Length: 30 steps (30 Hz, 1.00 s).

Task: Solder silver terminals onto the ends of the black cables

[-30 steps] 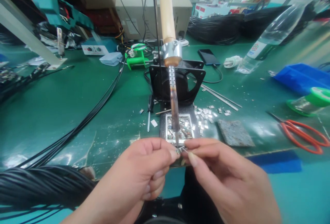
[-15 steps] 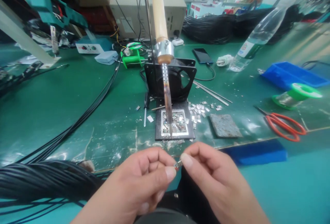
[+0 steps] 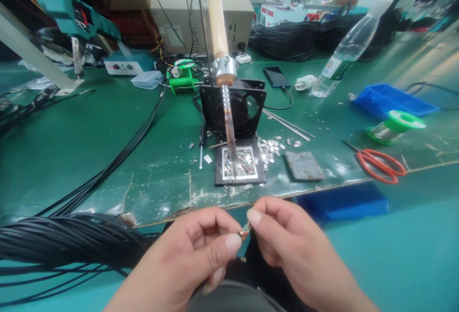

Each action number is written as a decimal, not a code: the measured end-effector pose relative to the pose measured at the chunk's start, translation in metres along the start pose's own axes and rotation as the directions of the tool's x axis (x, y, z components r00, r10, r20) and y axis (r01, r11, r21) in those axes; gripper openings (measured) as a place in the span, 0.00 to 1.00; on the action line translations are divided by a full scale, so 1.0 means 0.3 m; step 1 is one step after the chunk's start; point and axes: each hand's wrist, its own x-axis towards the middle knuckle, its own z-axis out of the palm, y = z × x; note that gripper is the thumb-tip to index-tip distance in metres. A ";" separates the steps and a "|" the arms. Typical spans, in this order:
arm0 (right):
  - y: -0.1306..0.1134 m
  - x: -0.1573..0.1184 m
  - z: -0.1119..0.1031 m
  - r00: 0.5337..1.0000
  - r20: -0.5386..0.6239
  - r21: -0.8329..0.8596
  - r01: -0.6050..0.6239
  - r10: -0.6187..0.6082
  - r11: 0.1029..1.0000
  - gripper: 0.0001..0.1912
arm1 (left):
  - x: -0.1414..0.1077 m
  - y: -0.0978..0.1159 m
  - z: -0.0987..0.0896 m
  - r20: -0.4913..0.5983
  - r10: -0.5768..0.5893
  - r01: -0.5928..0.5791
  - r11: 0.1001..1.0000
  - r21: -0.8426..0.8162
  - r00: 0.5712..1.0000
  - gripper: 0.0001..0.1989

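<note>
My left hand (image 3: 211, 247) and my right hand (image 3: 278, 235) meet just off the table's front edge. Between their pinched thumbs and forefingers is a small metallic connector piece (image 3: 245, 229) with a bit of red on it. Each hand grips one end, and the fingertips cover much of it. Beyond the hands, a soldering iron (image 3: 225, 70) with a wooden handle slants tip-down. Its tip is over a square frame (image 3: 240, 177) filled with small metal pieces. More loose metal pieces (image 3: 272, 147) lie to the right of the frame.
Behind the iron stands a black fan housing (image 3: 260, 106). A grey pad (image 3: 304, 166), red-handled scissors (image 3: 382, 163), a solder spool (image 3: 394, 128), a blue tray (image 3: 390, 101) and a bottle (image 3: 344, 58) are on the right. A black cable bundle (image 3: 71, 245) crosses the left front; a screwdriver (image 3: 202, 147) lies mid-table.
The view has shifted slightly, so the table items on the right sit further left. The small connector piece is turned a little, showing more red; both hands keep their pinch.
</note>
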 end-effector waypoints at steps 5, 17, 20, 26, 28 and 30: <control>0.012 -0.011 0.000 1.000 -0.008 -0.011 -0.015 0.015 1.000 0.21 | -0.009 -0.014 0.008 -0.028 0.007 -0.006 1.000 0.020 1.000 0.14; -0.017 -0.041 0.015 0.988 -0.080 -0.099 0.126 -0.134 0.987 0.19 | -0.018 -0.029 0.004 -0.053 0.012 -0.007 0.995 0.095 0.998 0.15; -0.024 -0.044 0.020 0.985 -0.095 -0.119 0.135 -0.147 0.984 0.19 | -0.019 -0.030 0.003 -0.059 0.024 -0.015 0.990 0.140 0.998 0.15; -0.041 -0.049 0.023 0.981 -0.109 -0.175 0.141 -0.162 0.974 0.18 | -0.011 -0.021 0.007 -0.061 0.031 -0.023 0.992 0.124 0.998 0.18; -0.041 -0.051 0.024 0.979 -0.119 -0.197 0.139 -0.165 0.970 0.18 | -0.005 -0.017 0.010 -0.051 0.039 -0.032 0.991 0.131 0.998 0.18; -0.040 -0.050 0.025 0.975 -0.131 -0.208 0.148 -0.177 0.967 0.17 | 0.000 -0.015 0.013 -0.042 0.037 -0.031 0.989 0.142 0.998 0.18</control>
